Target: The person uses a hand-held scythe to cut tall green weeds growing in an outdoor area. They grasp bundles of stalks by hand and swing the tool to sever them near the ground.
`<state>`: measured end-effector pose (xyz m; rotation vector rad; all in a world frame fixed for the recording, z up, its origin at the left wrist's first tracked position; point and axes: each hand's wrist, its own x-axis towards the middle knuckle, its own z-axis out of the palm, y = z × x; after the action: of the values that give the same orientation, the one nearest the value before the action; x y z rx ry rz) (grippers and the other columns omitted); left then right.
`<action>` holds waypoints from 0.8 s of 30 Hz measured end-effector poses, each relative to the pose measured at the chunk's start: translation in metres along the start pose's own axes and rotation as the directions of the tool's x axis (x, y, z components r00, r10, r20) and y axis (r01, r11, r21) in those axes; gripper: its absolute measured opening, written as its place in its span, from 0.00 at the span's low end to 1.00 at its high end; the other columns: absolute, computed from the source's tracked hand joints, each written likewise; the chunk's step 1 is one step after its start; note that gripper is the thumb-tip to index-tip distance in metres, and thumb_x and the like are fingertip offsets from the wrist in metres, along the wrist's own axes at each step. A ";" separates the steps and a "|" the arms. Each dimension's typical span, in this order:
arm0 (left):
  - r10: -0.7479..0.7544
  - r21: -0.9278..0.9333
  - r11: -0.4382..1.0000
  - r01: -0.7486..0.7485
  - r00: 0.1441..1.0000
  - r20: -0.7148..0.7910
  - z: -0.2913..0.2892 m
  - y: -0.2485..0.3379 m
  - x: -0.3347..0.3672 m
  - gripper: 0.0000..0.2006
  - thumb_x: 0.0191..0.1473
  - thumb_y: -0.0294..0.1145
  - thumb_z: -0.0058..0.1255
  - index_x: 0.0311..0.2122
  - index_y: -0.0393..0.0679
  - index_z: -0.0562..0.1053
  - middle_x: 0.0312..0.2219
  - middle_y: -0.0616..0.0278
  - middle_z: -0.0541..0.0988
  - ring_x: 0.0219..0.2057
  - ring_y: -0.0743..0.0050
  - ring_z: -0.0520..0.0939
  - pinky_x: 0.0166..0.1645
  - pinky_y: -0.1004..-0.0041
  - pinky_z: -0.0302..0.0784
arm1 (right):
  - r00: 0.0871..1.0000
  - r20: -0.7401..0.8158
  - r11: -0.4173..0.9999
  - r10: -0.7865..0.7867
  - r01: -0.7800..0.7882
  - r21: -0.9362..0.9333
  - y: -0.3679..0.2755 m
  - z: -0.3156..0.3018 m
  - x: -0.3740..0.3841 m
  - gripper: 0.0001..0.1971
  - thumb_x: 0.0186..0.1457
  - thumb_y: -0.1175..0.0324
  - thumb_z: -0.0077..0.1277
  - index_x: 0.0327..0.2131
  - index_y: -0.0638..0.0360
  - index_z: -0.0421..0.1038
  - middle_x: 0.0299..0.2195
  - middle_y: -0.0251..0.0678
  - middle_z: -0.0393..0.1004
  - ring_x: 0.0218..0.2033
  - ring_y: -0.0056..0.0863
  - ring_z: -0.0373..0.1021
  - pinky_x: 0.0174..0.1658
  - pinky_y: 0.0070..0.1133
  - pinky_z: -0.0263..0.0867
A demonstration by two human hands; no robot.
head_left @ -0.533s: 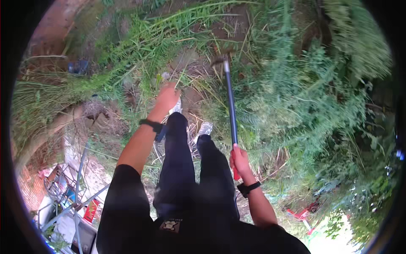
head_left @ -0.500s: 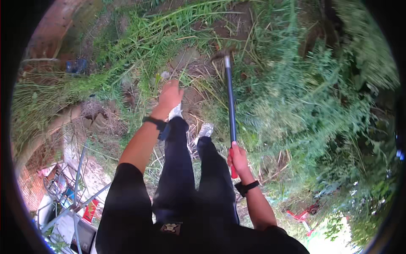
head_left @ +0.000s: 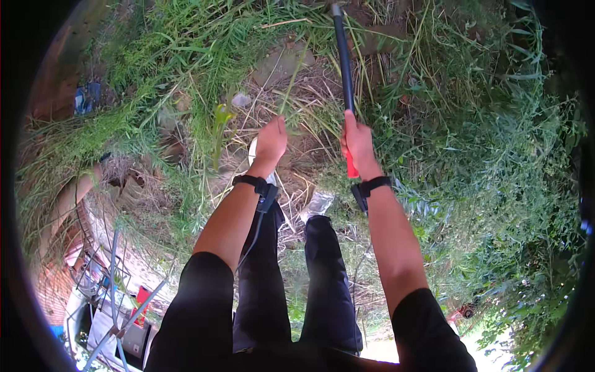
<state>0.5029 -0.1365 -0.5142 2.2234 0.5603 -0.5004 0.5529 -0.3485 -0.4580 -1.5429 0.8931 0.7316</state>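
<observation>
My left hand (head_left: 271, 144) is closed in a pinch just ahead of my left foot. A thin green grass stem (head_left: 291, 87) runs up and away from its fingertips. My right hand (head_left: 359, 146) wraps the lower end of a long-handled tool (head_left: 345, 68), with my thumb lying along the shaft. This tool has a black shaft, a red grip end and a silver collar; its head is cut off by the upper edge of the view. Dry straw (head_left: 313, 102) and bare soil lie between the two hands.
Dense green weeds (head_left: 483, 167) fill the right side, and tall grass (head_left: 204, 37) covers the far left. A flat stone (head_left: 284, 65) lies ahead. Metal bars (head_left: 116, 297) and a red object (head_left: 142, 304) stand at lower left. My shoe (head_left: 319, 203) rests on straw.
My left hand has shifted right and closed on a stem. My right hand has moved forward with the tool, whose head has left the view.
</observation>
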 end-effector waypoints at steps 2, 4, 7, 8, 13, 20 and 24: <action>0.029 0.074 0.997 -0.029 1.000 0.009 -0.013 -0.009 0.009 0.20 0.65 0.43 0.34 0.36 0.37 0.72 0.28 0.36 0.78 0.32 0.31 0.78 0.40 0.44 0.74 | 0.999 -0.051 0.996 -0.011 0.006 -0.094 0.010 -0.005 -0.001 0.28 0.60 0.41 0.47 0.19 0.55 0.60 0.11 0.26 0.57 0.07 0.17 0.54 0.11 0.19 0.50; 0.083 0.213 0.973 -0.084 0.996 0.016 -0.032 -0.039 0.014 0.20 0.65 0.43 0.33 0.39 0.37 0.74 0.30 0.36 0.78 0.33 0.32 0.79 0.41 0.45 0.74 | 0.999 -0.030 0.999 -0.023 0.022 -0.025 0.014 0.006 -0.012 0.28 0.60 0.41 0.47 0.19 0.55 0.60 0.11 0.26 0.57 0.07 0.16 0.53 0.11 0.19 0.50; 0.039 0.170 0.984 -0.052 0.996 0.077 -0.037 -0.032 0.016 0.21 0.65 0.43 0.32 0.40 0.37 0.74 0.32 0.37 0.78 0.35 0.33 0.79 0.43 0.46 0.74 | 0.999 -0.046 0.997 0.008 -0.004 0.076 0.006 -0.001 -0.016 0.28 0.60 0.41 0.47 0.19 0.54 0.59 0.10 0.25 0.56 0.07 0.16 0.53 0.10 0.18 0.49; 0.038 0.128 0.990 -0.051 0.994 0.106 -0.038 -0.026 0.016 0.21 0.65 0.43 0.32 0.40 0.37 0.74 0.33 0.39 0.79 0.36 0.34 0.78 0.44 0.47 0.73 | 1.000 -0.024 0.996 -0.010 0.012 0.088 0.001 -0.005 -0.014 0.28 0.60 0.41 0.47 0.19 0.55 0.59 0.10 0.25 0.56 0.07 0.16 0.53 0.10 0.19 0.49; 0.064 0.123 0.990 -0.073 0.995 0.077 -0.043 -0.016 0.020 0.20 0.65 0.42 0.33 0.37 0.37 0.74 0.34 0.38 0.78 0.36 0.34 0.78 0.44 0.48 0.74 | 0.998 0.012 0.996 0.056 -0.057 0.066 -0.020 0.004 0.004 0.28 0.60 0.41 0.47 0.19 0.55 0.59 0.11 0.27 0.57 0.07 0.17 0.55 0.10 0.19 0.51; 0.035 0.069 0.997 -0.036 0.999 0.015 -0.041 -0.020 0.017 0.21 0.64 0.43 0.35 0.33 0.36 0.74 0.28 0.37 0.78 0.32 0.32 0.78 0.41 0.46 0.74 | 0.995 0.089 0.971 0.052 -0.071 0.229 -0.011 0.009 -0.001 0.28 0.59 0.39 0.47 0.20 0.55 0.60 0.11 0.27 0.57 0.07 0.18 0.54 0.10 0.20 0.51; 0.032 0.060 0.998 -0.033 0.999 0.014 -0.036 -0.015 0.014 0.21 0.64 0.43 0.35 0.33 0.36 0.74 0.28 0.37 0.78 0.32 0.32 0.78 0.41 0.46 0.74 | 0.995 0.052 0.989 0.089 -0.094 0.115 -0.009 0.009 0.015 0.28 0.58 0.39 0.47 0.20 0.54 0.60 0.11 0.25 0.56 0.08 0.17 0.53 0.11 0.19 0.51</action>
<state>0.5124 -0.0969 -0.5073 2.2815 0.5073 -0.5207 0.5684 -0.3413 -0.4678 -1.3832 0.9603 0.7647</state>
